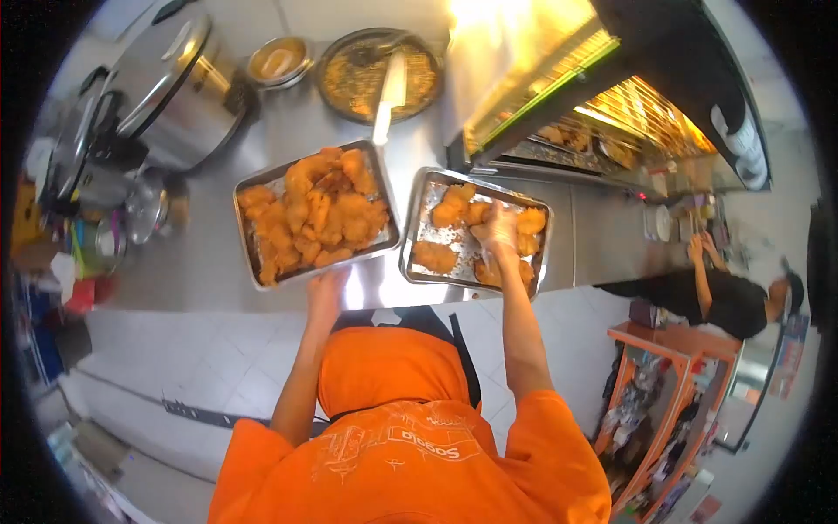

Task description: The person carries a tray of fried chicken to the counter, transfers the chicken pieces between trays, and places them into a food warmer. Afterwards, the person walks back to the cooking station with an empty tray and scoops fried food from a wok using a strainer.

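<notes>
A metal tray [389,248] heaped with pieces of fried chicken [314,210] sits on the left of the steel counter. My left hand [326,290] is at its near edge, closed on the rim, with the fingertips hidden. To the right is a second metal tray [417,272], with fewer pieces of fried chicken [435,257] spread on its bare bottom. My right hand [497,230] reaches down into this tray, fingers closed around a piece of chicken that is partly hidden and blurred.
Behind the trays are a round dark pan [336,87] of crumbs with a pale-handled utensil [392,87] across it, and a small bowl [279,61]. A large steel cooker [175,96] stands left; a lit display warmer [602,131] stands right. Farther right, another person [733,301] works.
</notes>
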A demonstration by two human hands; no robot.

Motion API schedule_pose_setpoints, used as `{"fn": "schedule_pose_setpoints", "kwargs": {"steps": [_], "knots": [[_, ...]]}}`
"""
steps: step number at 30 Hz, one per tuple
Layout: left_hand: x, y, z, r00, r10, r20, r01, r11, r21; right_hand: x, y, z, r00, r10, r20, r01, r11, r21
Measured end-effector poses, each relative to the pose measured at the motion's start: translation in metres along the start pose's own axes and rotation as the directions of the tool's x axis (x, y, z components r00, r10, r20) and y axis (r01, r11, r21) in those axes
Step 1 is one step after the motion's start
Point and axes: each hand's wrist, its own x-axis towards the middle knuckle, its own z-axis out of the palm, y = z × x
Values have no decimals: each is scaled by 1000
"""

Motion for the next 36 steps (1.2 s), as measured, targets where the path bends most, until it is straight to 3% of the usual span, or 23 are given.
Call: {"fn": "schedule_pose_setpoints", "kwargs": {"steps": [2, 3, 4, 5, 6, 7, 8, 10, 11, 16, 18, 19, 20, 22, 25, 27, 28, 29, 30, 31, 33, 35, 36], "knots": [[-3, 17, 16, 992, -79, -94, 80, 997, 7, -8, -1, -7, 990, -117, -75, 84, 934, -347], [-11, 58, 32, 936, -319, -152, 243, 894, -377, -16, -17, -8, 986, -98, -133, 52, 947, -317], [-19, 73, 35, 927, -322, -190, 230, 892, -390, -22, -29, -9, 978, -75, -193, 18, 959, -284], [-25, 82, 37, 893, -398, -209, 320, 890, -325, -24, -28, -7, 983, -87, -163, 38, 958, -285], [-27, 86, 38, 855, -467, -224, 410, 875, -257, -26, -26, -7, 968, -159, -192, 66, 906, -418], [-32, 78, 34, 873, -451, -184, 402, 881, -251, -25, -25, -9, 947, -230, -223, 75, 836, -543], [-37, 74, 31, 875, -449, -182, 401, 882, -248, -23, -25, -12, 947, -229, -227, 73, 837, -542], [-48, 67, 29, 885, -425, -188, 380, 895, -232, -17, -26, -17, 941, -277, 192, 328, 622, -710], [-55, 65, 29, 896, -405, -181, 356, 900, -251, -16, -25, -18, 937, -268, 224, 348, 679, -647], [-68, 50, 34, 889, -387, -245, 346, 918, -194, -4, -17, -32, 894, -337, 294, 445, 733, -515], [-69, 51, 34, 884, -357, -303, 318, 933, -170, -9, -34, -31, 963, -106, 249, 217, 851, -478], [-65, 52, 34, 919, -272, -287, 260, 962, -79, -11, -27, -27, 912, -337, 235, 411, 729, -548], [-64, 51, 37, 946, -195, -261, 204, 979, 10, -10, -26, -22, 898, -347, 269, 439, 715, -544], [-65, 68, 49, 932, -182, -313, 188, 982, -10, -7, -24, -12, 894, -306, 327, 448, 636, -629], [-70, 77, 49, 944, -129, -303, 132, 991, -13, 7, -15, -14, 929, -195, 316, 359, 690, -629], [-77, 80, 47, 931, -125, -343, 120, 992, -35, 0, -36, -24, 953, -57, 299, 220, 808, -547], [-81, 80, 45, 925, -125, -359, 118, 992, -41, 2, -21, -26, 948, -66, 312, 235, 805, -544], [-86, 80, 42, 921, -93, -378, 105, 994, 9, 8, 0, -28, 934, -50, 353, 110, 982, -153], [-91, 80, 40, 916, -62, -396, 93, 994, 59, 12, 3, -26, 915, -47, 401, -63, 964, 257], [-92, 81, 39, 909, -63, -412, 92, 994, 52, 18, 5, -19, 908, -56, 415, -56, 966, 253], [-89, 85, 40, 889, 46, -455, 36, 985, 171, 13, -13, -7, 856, -432, 283, 437, 898, 51], [-76, 94, 46, 876, 106, -470, 2, 975, 224, -68, -163, -3, 851, -128, 509, 53, 986, 161], [-65, 100, 50, 861, 168, -481, -32, 960, 278, -48, -146, 26, 665, -565, 488, 680, 729, -81]]}}
